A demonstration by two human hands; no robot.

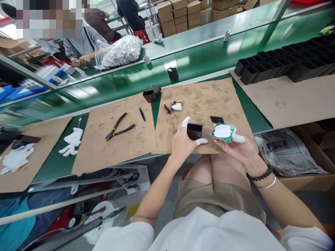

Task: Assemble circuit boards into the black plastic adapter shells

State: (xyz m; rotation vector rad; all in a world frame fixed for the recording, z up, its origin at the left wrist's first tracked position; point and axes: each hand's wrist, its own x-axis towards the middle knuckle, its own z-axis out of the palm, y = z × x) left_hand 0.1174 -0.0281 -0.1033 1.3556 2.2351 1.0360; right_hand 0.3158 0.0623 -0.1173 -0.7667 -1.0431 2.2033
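Note:
My left hand, with white finger cots on its thumb and a finger, is closed around a small black rectangular case whose open end faces me. To the right, my right hand grips a green circuit board by its edge; a white pad covers most of the board's face. A dark flat piece shows just behind the board, and I cannot tell whether it is joined to it. Beyond both hands, another small board assembly with yellow and white parts lies on the cardboard sheet.
Diagonal cutters and a slim black tool lie on the left cardboard. Black cases stand at the back edge, with rows of them at right. A green conveyor belt runs behind; a co-worker's hands are across it.

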